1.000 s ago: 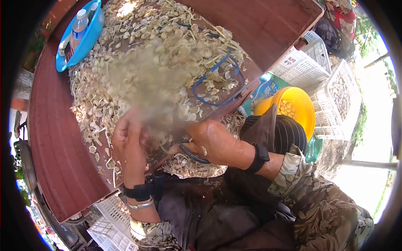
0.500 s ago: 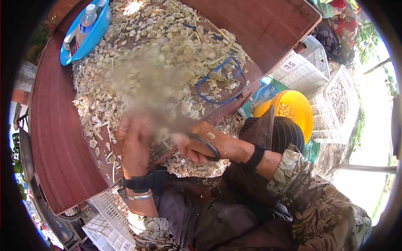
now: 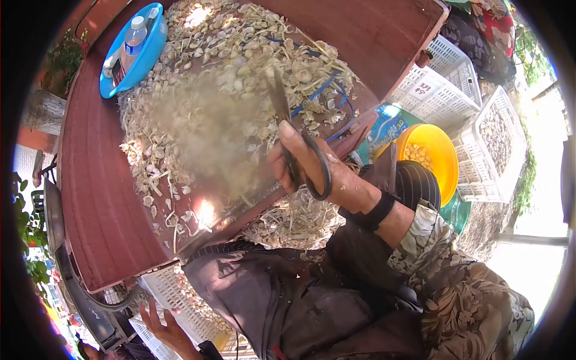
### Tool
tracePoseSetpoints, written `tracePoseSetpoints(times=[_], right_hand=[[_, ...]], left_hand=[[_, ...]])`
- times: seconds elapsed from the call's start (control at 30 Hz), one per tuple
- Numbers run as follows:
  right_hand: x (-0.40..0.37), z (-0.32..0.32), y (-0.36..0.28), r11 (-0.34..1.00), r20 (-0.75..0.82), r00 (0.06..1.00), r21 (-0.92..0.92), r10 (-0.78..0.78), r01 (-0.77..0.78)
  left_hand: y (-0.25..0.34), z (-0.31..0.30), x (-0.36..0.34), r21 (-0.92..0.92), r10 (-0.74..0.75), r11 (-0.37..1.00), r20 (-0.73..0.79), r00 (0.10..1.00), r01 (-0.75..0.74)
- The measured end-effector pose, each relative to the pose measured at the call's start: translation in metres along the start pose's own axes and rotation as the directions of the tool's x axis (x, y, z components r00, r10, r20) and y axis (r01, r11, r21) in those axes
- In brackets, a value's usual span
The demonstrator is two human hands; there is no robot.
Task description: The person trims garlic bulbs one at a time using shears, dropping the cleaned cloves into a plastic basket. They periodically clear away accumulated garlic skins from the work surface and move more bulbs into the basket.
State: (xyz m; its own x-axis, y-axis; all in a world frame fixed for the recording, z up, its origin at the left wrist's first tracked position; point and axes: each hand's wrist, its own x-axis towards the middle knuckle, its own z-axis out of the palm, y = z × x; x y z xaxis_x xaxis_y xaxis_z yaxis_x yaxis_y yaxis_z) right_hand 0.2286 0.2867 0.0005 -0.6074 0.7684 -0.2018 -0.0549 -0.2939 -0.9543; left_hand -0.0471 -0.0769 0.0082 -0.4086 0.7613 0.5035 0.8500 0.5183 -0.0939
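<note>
My right hand (image 3: 342,180) is closed around a pair of scissors (image 3: 278,99), dark handle loops at the palm and blades pointing up over the table edge. Beneath the blades spreads a heap of garlic (image 3: 240,78) with loose cloves, dry skins and stalks; a hazy patch blurs its middle. Low on the left, my left hand (image 3: 168,333) has its fingers apart and nothing visible in it. It is beside a white slatted basket (image 3: 171,288) holding garlic pieces, below the table's front edge.
On the red-brown table (image 3: 102,198) sits a blue basin (image 3: 157,45) with a bottle. A blue cord (image 3: 345,105) lies by the heap. To the right stand a yellow bucket (image 3: 447,159) with peeled cloves and white crates (image 3: 477,132). Skins (image 3: 294,222) gather above my lap.
My left hand has left the heap and dropped to the basket at lower left, fingers spread. My right hand has risen with the scissors, blades now upward. The view has shifted slightly.
</note>
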Motion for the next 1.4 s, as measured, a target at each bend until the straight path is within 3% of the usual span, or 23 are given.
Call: tracePoseSetpoints(times=[0.03, 0.1, 0.13, 0.23, 0.27, 0.4, 0.53, 0.63, 0.67, 0.73, 0.77, 0.83, 0.87, 0.93, 0.97, 1.03, 1.27, 1.3, 1.4], right_hand=[[-0.002, 0.001, -0.001, 1.0, 0.041, 0.999, -0.015, -0.004, 0.005], [-0.005, 0.003, -0.001, 0.999, 0.134, 0.991, -0.044, -0.009, 0.015], [-0.004, 0.001, 0.001, 0.997, 0.188, 0.982, -0.056, -0.033, 0.044], [-0.004, 0.002, 0.006, 0.996, 0.123, 0.989, 0.026, -0.083, 0.08], [-0.004, 0.001, 0.004, 0.996, 0.124, 0.989, 0.008, -0.084, 0.084], [-0.001, -0.002, 0.0, 0.995, 0.118, 0.988, -0.023, -0.098, 0.102], [0.001, -0.003, 0.001, 0.996, 0.143, 0.99, -0.08, -0.014, 0.026], [0.006, -0.007, 0.024, 0.971, 0.232, 0.943, 0.02, -0.237, 0.239], [0.006, -0.007, 0.032, 0.972, 0.255, 0.938, 0.054, -0.237, 0.231], [0.006, -0.005, 0.046, 0.97, 0.306, 0.922, 0.123, -0.237, 0.209], [0.006, -0.001, 0.054, 0.947, 0.27, 0.918, -0.056, -0.289, 0.315], [0.006, 0.009, 0.065, 0.783, 0.228, 0.886, -0.415, -0.403, 0.463], [-0.009, 0.013, 0.026, 0.779, 0.286, 0.944, -0.549, -0.167, 0.304], [-0.016, 0.019, 0.039, 0.693, 0.307, 0.923, -0.614, -0.231, 0.377], [-0.019, 0.023, 0.044, 0.647, 0.319, 0.911, -0.643, -0.262, 0.411], [-0.027, 0.027, 0.037, 0.643, 0.323, 0.911, -0.646, -0.258, 0.411], [-0.025, 0.019, 0.048, 0.578, 0.36, 0.893, -0.681, -0.27, 0.45], [-0.025, 0.017, 0.046, 0.549, 0.364, 0.887, -0.696, -0.285, 0.463], [-0.018, 0.015, 0.053, 0.642, 0.403, 0.849, -0.56, -0.34, 0.523]], left_hand=[[0.009, 0.002, 0.003, -0.257, -0.133, 0.956, 0.056, 0.99, 0.143], [0.09, 0.002, 0.061, -0.661, -0.33, 0.628, 0.253, 0.909, 0.412], [0.109, 0.012, 0.085, -0.626, -0.283, 0.655, 0.317, 0.905, 0.424], [0.137, 0.068, 0.145, -0.645, -0.065, 0.673, 0.434, 0.899, 0.361], [0.141, 0.099, 0.158, -0.602, -0.085, 0.725, 0.405, 0.911, 0.335], [0.146, 0.163, 0.191, -0.229, -0.033, 0.965, 0.373, 0.927, 0.127], [0.125, 0.179, 0.192, -0.444, -0.072, 0.869, 0.323, 0.944, 0.218], [0.123, 0.156, 0.188, -0.749, -0.251, 0.364, 0.493, 0.833, 0.553], [0.123, 0.138, 0.186, -0.783, -0.212, 0.15, 0.571, 0.793, 0.604], [0.132, 0.123, 0.179, -0.829, -0.187, -0.111, 0.559, 0.808, 0.548], [0.137, 0.116, 0.176, -0.83, -0.174, -0.242, 0.546, 0.819, 0.502], [0.148, 0.095, 0.17, -0.817, -0.142, -0.273, 0.557, 0.818, 0.508], [0.153, 0.086, 0.165, -0.807, -0.112, -0.296, 0.56, 0.821, 0.51], [0.164, 0.081, 0.154, -0.826, -0.137, -0.351, 0.512, 0.848, 0.441], [0.173, 0.076, 0.149, -0.852, -0.165, -0.31, 0.485, 0.859, 0.422], [0.194, 0.062, 0.141, -0.896, -0.215, -0.224, 0.43, 0.877, 0.384], [0.206, 0.068, 0.127, -0.933, -0.33, -0.161, 0.359, 0.873, 0.323], [0.208, 0.065, 0.128, -0.918, -0.311, -0.185, 0.394, 0.865, 0.352], [0.211, 0.06, 0.13, -0.87, -0.227, -0.306, 0.46, 0.858, 0.386]])
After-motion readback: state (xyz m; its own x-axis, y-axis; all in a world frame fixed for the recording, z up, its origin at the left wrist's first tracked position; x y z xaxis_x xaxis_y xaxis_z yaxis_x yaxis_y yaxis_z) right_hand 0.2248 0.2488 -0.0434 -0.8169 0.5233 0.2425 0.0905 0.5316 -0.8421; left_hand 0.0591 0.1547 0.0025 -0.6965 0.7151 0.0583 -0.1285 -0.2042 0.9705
